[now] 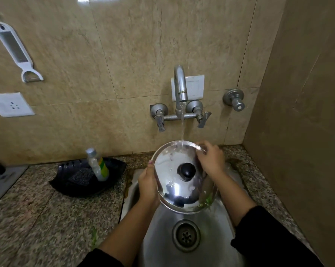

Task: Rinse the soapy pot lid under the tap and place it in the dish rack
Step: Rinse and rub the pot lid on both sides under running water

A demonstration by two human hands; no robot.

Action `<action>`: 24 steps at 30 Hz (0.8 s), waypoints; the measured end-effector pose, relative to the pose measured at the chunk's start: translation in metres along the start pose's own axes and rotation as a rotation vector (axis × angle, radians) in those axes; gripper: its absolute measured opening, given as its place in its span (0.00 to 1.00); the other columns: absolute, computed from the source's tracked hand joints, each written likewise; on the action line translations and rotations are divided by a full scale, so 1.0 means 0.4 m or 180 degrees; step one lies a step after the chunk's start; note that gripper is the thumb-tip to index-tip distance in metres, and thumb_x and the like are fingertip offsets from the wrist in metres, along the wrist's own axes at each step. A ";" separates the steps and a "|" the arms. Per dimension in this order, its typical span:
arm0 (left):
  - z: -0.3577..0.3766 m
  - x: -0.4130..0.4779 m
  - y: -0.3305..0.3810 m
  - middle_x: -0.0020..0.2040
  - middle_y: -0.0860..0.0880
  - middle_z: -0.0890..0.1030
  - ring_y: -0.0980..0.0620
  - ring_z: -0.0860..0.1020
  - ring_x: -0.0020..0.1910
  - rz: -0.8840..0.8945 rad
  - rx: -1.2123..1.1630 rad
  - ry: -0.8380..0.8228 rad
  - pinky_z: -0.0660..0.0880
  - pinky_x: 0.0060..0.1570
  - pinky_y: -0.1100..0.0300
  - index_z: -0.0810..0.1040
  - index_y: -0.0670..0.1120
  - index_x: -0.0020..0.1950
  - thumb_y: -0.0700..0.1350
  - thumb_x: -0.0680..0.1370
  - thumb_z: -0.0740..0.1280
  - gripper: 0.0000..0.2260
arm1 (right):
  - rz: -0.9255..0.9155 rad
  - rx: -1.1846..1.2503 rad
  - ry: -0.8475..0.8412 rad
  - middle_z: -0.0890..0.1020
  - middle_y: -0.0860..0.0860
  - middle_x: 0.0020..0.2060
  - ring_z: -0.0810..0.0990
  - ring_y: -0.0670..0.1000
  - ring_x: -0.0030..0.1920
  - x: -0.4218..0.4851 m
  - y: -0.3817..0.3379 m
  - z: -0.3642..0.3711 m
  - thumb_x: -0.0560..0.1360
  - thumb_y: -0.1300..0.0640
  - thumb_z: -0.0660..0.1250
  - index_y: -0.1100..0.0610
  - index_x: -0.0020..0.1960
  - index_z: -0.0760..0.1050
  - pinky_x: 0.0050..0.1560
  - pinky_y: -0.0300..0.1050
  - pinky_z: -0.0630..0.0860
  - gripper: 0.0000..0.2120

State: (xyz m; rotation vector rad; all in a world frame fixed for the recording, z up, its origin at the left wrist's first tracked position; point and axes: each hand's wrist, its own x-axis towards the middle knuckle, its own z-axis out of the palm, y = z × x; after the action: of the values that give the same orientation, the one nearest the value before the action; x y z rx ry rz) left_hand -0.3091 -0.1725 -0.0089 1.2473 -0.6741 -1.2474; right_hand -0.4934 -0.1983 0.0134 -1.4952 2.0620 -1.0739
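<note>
The pot lid [179, 176] is held over the sink [207, 239], below the tap [180, 87] mounted on the wall behind. The lid is flanked by the left hand [148, 185] at its left rim and the right hand [211, 160] at its far right rim. The drain [186, 236] is set in the sink before the lid. On the table [37, 209] to the left, a tray [85, 180] is placed, with a bottle [97, 164] standing in it. A peeler [16, 51] is hung on the wall at far left, above a socket [11, 104].
</note>
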 end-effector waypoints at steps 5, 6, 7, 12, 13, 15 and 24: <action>-0.004 -0.007 0.029 0.48 0.42 0.83 0.42 0.81 0.47 -0.0527 -0.0193 -0.0429 0.79 0.37 0.55 0.80 0.41 0.54 0.50 0.79 0.64 0.13 | 0.0181 0.1527 -0.0449 0.82 0.51 0.53 0.79 0.54 0.59 0.067 -0.002 -0.001 0.78 0.62 0.62 0.56 0.57 0.80 0.59 0.45 0.71 0.11; -0.011 -0.004 0.038 0.49 0.41 0.84 0.43 0.82 0.47 -0.0537 -0.0010 -0.0549 0.79 0.34 0.57 0.80 0.42 0.55 0.51 0.78 0.66 0.15 | 0.0101 0.1560 -0.0554 0.81 0.52 0.54 0.78 0.55 0.60 0.076 -0.009 -0.008 0.78 0.64 0.62 0.60 0.59 0.79 0.60 0.43 0.70 0.12; -0.018 0.006 0.042 0.48 0.41 0.84 0.45 0.83 0.45 -0.0459 0.0201 -0.0657 0.79 0.31 0.60 0.81 0.41 0.55 0.53 0.78 0.66 0.16 | -0.0005 0.1526 -0.0700 0.81 0.53 0.55 0.77 0.54 0.59 0.082 -0.020 -0.019 0.78 0.65 0.62 0.62 0.60 0.78 0.59 0.40 0.70 0.13; 0.005 0.041 0.077 0.36 0.45 0.83 0.50 0.80 0.34 0.0279 0.1300 -0.1030 0.75 0.31 0.67 0.82 0.38 0.45 0.53 0.80 0.62 0.19 | -0.0662 0.0914 -0.1734 0.83 0.52 0.48 0.78 0.46 0.46 0.077 -0.095 -0.011 0.78 0.62 0.64 0.61 0.59 0.79 0.50 0.36 0.73 0.12; 0.015 0.047 0.078 0.35 0.44 0.82 0.49 0.78 0.33 0.0336 0.1365 -0.1000 0.74 0.31 0.65 0.82 0.38 0.44 0.53 0.80 0.62 0.20 | -0.0728 0.0848 -0.1840 0.83 0.51 0.46 0.78 0.44 0.44 0.070 -0.107 -0.003 0.78 0.61 0.64 0.61 0.59 0.79 0.48 0.35 0.73 0.12; 0.023 0.048 0.078 0.34 0.42 0.79 0.49 0.75 0.31 0.0430 0.1411 -0.0838 0.72 0.30 0.63 0.80 0.38 0.40 0.54 0.79 0.62 0.21 | -0.0797 0.0735 -0.1709 0.82 0.47 0.46 0.78 0.42 0.45 0.066 -0.101 0.011 0.78 0.58 0.65 0.58 0.59 0.79 0.49 0.37 0.73 0.12; 0.017 0.026 0.039 0.35 0.44 0.81 0.49 0.77 0.32 0.0401 0.1183 -0.0448 0.74 0.30 0.63 0.81 0.39 0.42 0.52 0.80 0.62 0.18 | -0.1010 0.0040 -0.0814 0.81 0.48 0.56 0.78 0.50 0.56 0.049 -0.051 0.033 0.75 0.53 0.68 0.48 0.60 0.80 0.60 0.50 0.73 0.14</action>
State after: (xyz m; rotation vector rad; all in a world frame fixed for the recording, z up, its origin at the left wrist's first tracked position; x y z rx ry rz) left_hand -0.3076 -0.1865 0.0052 1.4008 -1.1085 -1.1445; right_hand -0.4787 -0.2240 0.0231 -1.8892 1.6807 -0.9414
